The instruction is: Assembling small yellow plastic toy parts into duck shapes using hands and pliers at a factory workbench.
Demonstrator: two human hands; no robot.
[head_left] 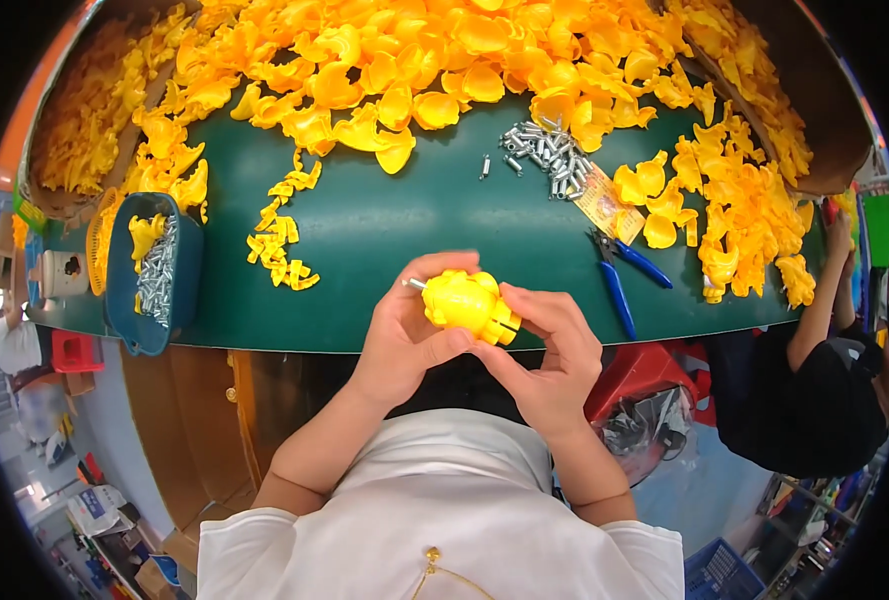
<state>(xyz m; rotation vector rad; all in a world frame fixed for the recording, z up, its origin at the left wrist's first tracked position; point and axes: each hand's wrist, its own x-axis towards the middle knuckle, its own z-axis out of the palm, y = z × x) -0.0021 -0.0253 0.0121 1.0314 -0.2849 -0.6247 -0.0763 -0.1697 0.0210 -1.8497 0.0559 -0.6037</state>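
Left hand: the left hand (pixel 404 335) is cupping the rounded yellow plastic toy body (pixel 467 302) from its left side, fingers curled around it and the thumb pressing underneath.
Right hand: the right hand (pixel 549 355) is gripping the same yellow body from the right and below, fingers folded closed against its ribbed end.
Where the piece is: it is being held between both hands, just above the near edge of the dark green worktable (pixel 384 240), not resting on it.
Metal pin: a small silver pin or screw tip (pixel 413 284) is sticking out at the upper left of the piece, by the left fingertips.
Step in hand: it looks like two yellow shells are being pressed together around that metal part.
Next move calls for: probably a steady squeeze with the halves lined up, keeping the pin straight.
Nearby supplies: a heap of loose yellow plastic shells (pixel 444 60) is lying across the far side; a pile of small silver metal springs or screws (pixel 549 155) sits near blue-handled pliers (pixel 619 280); a blue plastic bin (pixel 154 270) is holding more metal parts at the left.
Another person: a dark-clothed co-worker's arm (pixel 824 300) is reaching to the table at the right.
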